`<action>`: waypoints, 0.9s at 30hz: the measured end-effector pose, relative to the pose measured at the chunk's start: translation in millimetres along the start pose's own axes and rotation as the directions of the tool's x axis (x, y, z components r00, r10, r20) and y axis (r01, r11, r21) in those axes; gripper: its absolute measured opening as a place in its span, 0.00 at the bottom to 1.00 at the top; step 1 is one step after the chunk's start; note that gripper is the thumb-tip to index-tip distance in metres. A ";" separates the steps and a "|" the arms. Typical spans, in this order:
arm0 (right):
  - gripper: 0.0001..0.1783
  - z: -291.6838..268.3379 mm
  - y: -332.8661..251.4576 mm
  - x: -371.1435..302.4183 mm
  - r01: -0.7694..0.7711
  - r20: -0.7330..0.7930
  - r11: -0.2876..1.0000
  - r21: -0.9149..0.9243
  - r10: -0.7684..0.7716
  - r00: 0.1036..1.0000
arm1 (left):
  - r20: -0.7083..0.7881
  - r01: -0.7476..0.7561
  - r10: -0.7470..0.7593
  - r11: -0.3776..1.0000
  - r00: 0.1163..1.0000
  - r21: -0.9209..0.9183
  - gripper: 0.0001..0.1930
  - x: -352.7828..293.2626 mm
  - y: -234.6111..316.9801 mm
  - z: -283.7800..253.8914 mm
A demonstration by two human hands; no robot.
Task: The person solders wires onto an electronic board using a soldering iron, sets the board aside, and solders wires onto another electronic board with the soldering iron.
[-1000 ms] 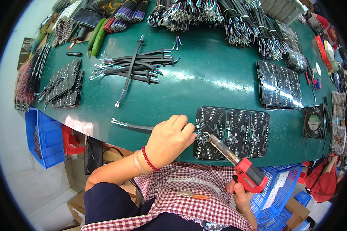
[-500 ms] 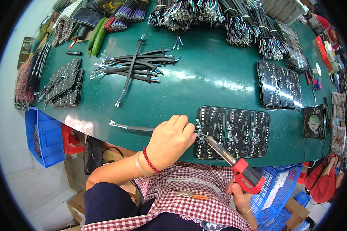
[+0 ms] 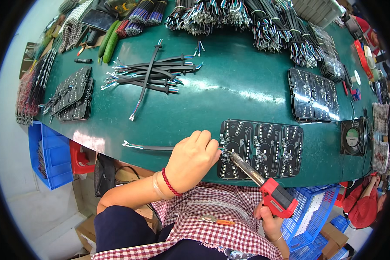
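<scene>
My left hand (image 3: 193,160) pinches a black-sleeved cable (image 3: 156,148) near its right end, with thin coloured wires emerging towards a black circuit board panel (image 3: 269,145). The cable's loose end, with bare wire tips, points left over the green table. The panel lies flat in three joined sections dotted with white components. My right hand (image 3: 271,223), below the table edge, is closed on a red and black soldering iron (image 3: 276,198). Its metal tip rests at the left section, by the wire ends; the exact contact is too small to tell.
Behind my left hand lies a pile of sleeved cables (image 3: 160,73). Stacked circuit boards stand at left (image 3: 76,93) and right (image 3: 314,95). A small fan (image 3: 353,138) sits at the right edge. Wire bundles (image 3: 212,17) line the back, near two cucumbers (image 3: 110,45). Blue crates (image 3: 52,156) flank the table.
My left hand has shifted very slightly downward, and the cable's free part hangs a little lower. The soldering iron and the panel are practically where they were.
</scene>
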State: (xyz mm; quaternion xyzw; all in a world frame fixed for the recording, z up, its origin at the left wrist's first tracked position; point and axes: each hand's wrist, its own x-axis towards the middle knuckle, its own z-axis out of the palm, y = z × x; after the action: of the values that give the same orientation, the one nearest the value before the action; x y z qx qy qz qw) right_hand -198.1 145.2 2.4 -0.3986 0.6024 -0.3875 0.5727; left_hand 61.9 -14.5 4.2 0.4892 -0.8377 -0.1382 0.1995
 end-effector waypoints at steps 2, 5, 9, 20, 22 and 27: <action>0.22 5.0 -5.5 1.7 0.062 -0.010 0.998 -0.032 -0.063 0.998 | 0.000 0.001 -0.001 1.000 1.000 0.000 0.11 0.0 0.2 0.4; 0.23 6.4 -14.2 1.3 0.039 -0.034 0.997 0.060 -0.037 0.999 | 0.003 -0.002 0.002 1.000 1.000 0.005 0.11 0.3 0.7 0.0; 0.23 1.9 -10.9 1.7 0.025 -0.024 0.999 0.045 -0.024 0.999 | 0.003 -0.001 0.001 1.000 1.000 0.004 0.11 0.0 0.2 -1.3; 0.19 -2.9 -7.3 5.5 0.015 -0.005 1.000 0.010 -0.015 1.000 | 0.013 0.002 -0.002 1.000 1.000 -0.007 0.12 -1.3 1.6 -1.9; 0.14 -10.0 -5.6 5.7 0.004 0.036 0.999 0.038 -0.006 0.999 | -0.003 0.027 -0.027 1.000 1.000 0.007 0.12 -3.1 3.4 -1.0; 0.09 -2.5 -17.7 6.4 -0.001 -0.018 0.991 0.136 0.004 1.000 | -0.016 0.040 -0.039 0.999 0.999 0.019 0.12 -3.8 5.8 0.4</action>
State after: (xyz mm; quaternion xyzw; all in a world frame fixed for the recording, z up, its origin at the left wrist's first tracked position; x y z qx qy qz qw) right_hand -200.1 132.6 16.4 -0.3544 0.5801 -0.4307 0.5937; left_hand 59.0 -8.4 5.6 0.5086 -0.8276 -0.1303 0.1984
